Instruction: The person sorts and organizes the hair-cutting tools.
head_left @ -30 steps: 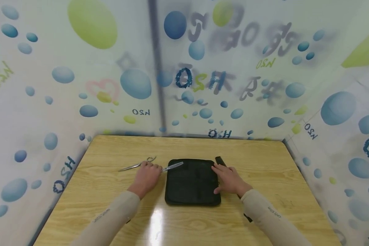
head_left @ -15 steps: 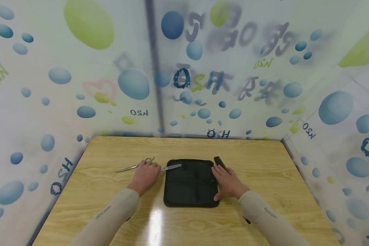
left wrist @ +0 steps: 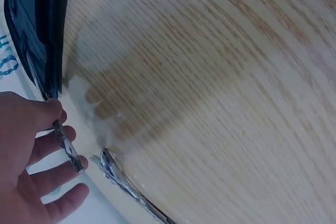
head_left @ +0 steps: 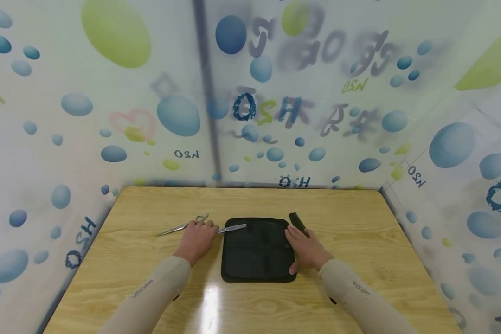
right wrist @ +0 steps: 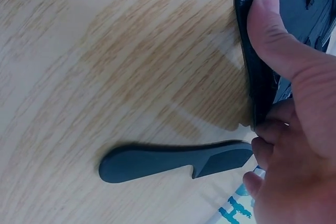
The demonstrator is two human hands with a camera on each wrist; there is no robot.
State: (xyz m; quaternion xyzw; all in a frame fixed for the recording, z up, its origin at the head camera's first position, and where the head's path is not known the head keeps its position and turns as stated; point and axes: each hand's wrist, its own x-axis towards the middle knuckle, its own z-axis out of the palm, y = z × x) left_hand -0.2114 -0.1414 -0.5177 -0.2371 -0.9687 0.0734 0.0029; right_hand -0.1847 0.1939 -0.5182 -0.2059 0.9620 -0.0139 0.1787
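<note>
A black zip case (head_left: 259,257) lies flat on the table in the middle of the head view. Beside its left edge, my left hand (head_left: 196,241) pinches a pair of silver scissors (head_left: 234,228) by the handle (left wrist: 67,148); the blades reach over the case's far left part. My right hand (head_left: 308,250) grips the case's right edge, its thumb on top near the front corner. Its fingertips are partly hidden at the edge in the right wrist view. Left of my left hand lies a second pair of silver scissors (head_left: 171,230).
A dark comb with a handle (right wrist: 157,161) lies right of the case, partly under my right hand and sleeve in the head view. The wooden table (head_left: 342,204) meets patterned walls (head_left: 250,93) at its back and sides.
The held scissors have tipped flatter and lower over the case. My right thumb has slid towards the case's front corner. The head view has shifted slightly.
</note>
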